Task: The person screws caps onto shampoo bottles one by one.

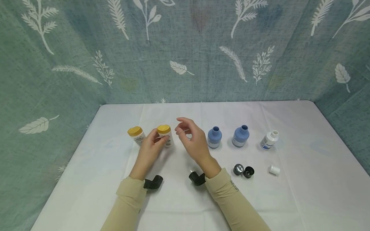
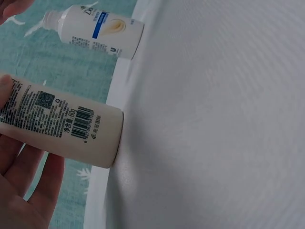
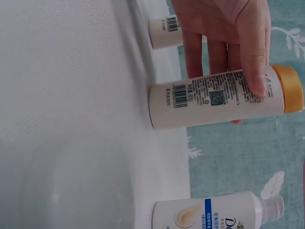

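Beige sleeves (image 1: pixel 241 205) rise from the bottom edge. Left of frame centre, your left hand (image 1: pixel 148 147) clamps thumb and fingers on a yellow-capped bottle (image 1: pixel 169 142). Your right hand (image 1: pixel 195 141), thumb and fingers apart, is near an open-necked Dove bottle (image 2: pixel 102 32), upper left in the left wrist view.

2 white bottles (image 1: pixel 169 142) have yellow caps (image 1: pixel 163 129).

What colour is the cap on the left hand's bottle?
Yellow-orange cap; it shows best in the right wrist view.
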